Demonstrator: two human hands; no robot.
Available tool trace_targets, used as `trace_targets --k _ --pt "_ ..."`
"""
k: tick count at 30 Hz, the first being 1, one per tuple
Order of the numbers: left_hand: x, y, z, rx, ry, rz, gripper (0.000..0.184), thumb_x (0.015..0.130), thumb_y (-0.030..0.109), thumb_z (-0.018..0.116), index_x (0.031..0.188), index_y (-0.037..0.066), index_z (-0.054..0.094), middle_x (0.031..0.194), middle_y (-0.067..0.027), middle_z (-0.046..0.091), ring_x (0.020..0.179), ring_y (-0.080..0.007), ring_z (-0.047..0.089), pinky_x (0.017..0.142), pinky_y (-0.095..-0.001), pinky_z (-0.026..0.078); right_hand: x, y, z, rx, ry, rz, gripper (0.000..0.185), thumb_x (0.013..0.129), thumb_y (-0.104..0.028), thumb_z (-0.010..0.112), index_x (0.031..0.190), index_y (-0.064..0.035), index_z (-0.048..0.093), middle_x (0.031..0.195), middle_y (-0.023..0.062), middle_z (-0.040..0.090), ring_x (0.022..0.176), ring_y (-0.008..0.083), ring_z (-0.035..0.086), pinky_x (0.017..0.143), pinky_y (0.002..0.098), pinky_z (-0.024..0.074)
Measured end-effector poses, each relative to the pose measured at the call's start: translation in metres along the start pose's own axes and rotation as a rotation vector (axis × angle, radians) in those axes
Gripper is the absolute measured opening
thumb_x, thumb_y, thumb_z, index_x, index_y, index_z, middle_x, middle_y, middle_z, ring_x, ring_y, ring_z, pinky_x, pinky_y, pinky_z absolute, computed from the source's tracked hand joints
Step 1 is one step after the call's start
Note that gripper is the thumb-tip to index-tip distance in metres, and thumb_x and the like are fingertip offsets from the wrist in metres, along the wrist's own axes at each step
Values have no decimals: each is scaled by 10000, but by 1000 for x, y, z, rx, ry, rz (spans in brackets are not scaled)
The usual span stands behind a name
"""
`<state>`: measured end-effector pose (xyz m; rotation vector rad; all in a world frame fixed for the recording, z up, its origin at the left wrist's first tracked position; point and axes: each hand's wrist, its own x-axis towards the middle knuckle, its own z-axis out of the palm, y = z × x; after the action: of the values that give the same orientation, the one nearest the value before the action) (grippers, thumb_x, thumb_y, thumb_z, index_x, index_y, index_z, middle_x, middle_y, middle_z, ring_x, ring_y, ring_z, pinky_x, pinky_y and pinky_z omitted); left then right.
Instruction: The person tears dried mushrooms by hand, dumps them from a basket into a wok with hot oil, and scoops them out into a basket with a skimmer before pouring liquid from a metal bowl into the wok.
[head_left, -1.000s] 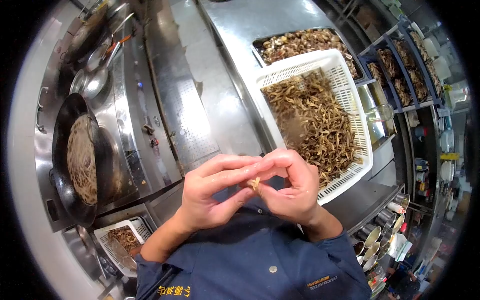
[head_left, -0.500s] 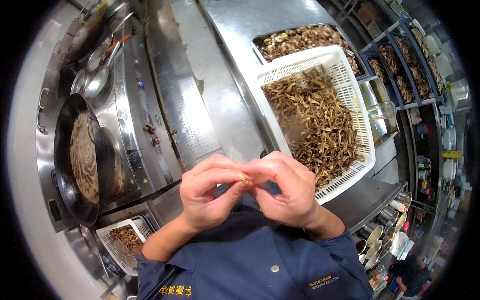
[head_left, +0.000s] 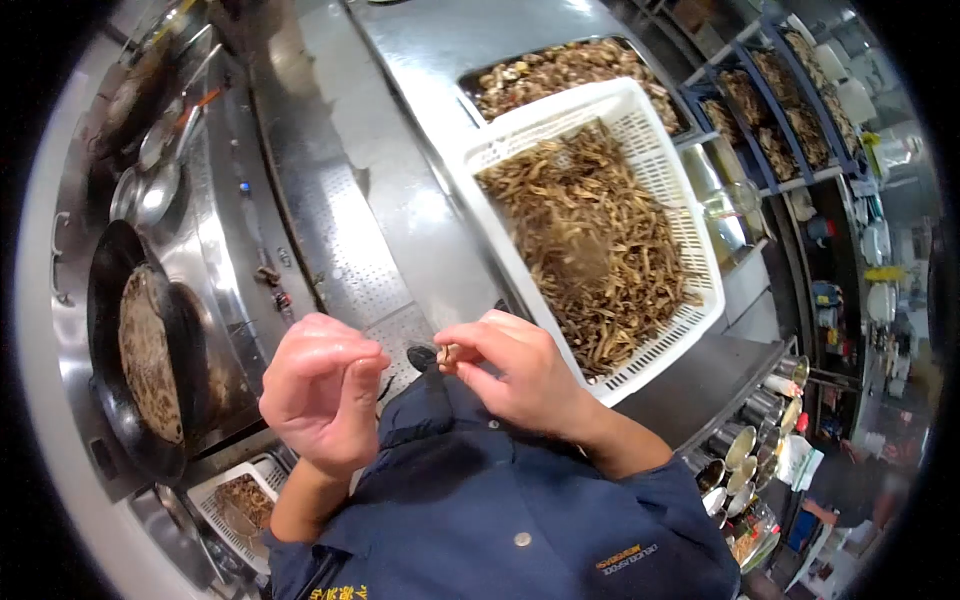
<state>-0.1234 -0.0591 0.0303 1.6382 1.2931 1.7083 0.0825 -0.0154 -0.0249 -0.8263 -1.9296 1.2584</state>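
Pinching brown piece in right hand, lower centre, near white basket edge; holding left hand curled apart; cannot tell contents.

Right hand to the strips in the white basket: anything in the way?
Only the near rim of the white basket: it lies between the right hand, which pinches a small brown piece, and the strips. Nothing visible covers the strips from above.
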Motion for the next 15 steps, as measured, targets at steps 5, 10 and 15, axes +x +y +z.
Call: trace_targets --k 5,10,15 --pt "-23 -10 16 -61 -84 -351 64 958 -32 715 1017 -44 692 976 -117 684 875 -174 619 781 -293 498 -10 31 -31 -358 214 134 107 878 -72 768 965 -15 743 847 126 726 796 281 703 723 363 554" --pt "-27 -18 31 -86 -204 -534 94 958 -36 721 1049 -45 700 1009 -103 663 896 -154 618 823 -281 501 -21 97 -89 -619 -57 808 249 968 -263 684 1041 -34 750 938 191 743 900 391 705 836 490 542" --pt "-27 -20 44 -107 -240 -625 83 953 -40 714 1035 -47 703 1003 -105 668 892 -153 627 829 -279 505 -74 244 -125 -1174 240 551 419 986 -155 643 1400 -96 626 1437 159 581 1289 378 560 1072 467 501"
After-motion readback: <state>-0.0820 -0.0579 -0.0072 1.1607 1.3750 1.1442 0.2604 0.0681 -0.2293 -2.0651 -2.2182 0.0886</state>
